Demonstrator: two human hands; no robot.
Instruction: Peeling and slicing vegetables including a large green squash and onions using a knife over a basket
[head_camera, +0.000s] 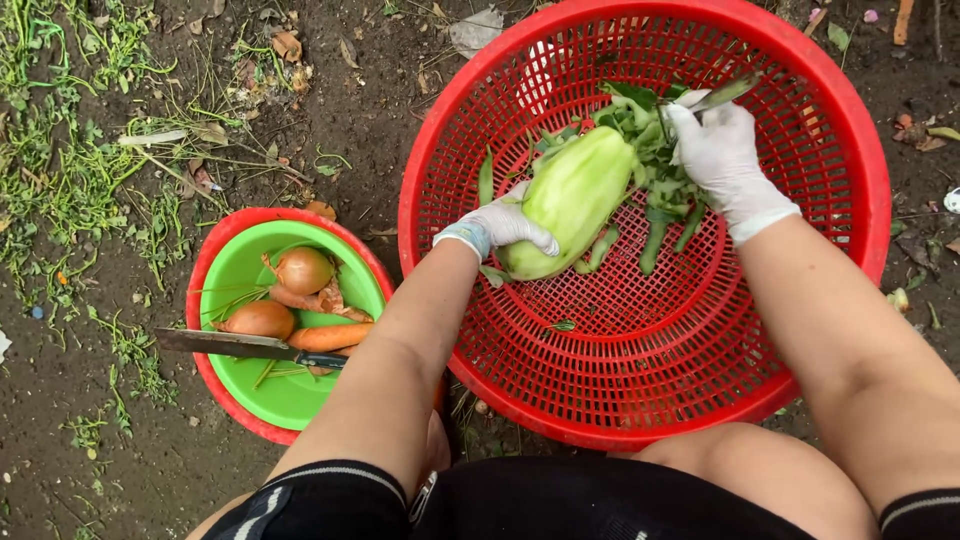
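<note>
Knees frame a big red basket (640, 380) on the dirt. Over its centre the left hand (500, 228) cups a pale green gourd (572, 198), likely slick where peeled; right hand (718, 155) pinches a peeler (722, 95). Leftward, green bowl (240, 275), knife (235, 345) across its rim.

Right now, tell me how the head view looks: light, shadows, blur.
Head view: soft, even daylight with no hard shadows or glare; the pale green fruit, left hand and red basket are sharp; the peeler in the right hand is slightly smeared; the green bowl shows a mild sheen.
</note>
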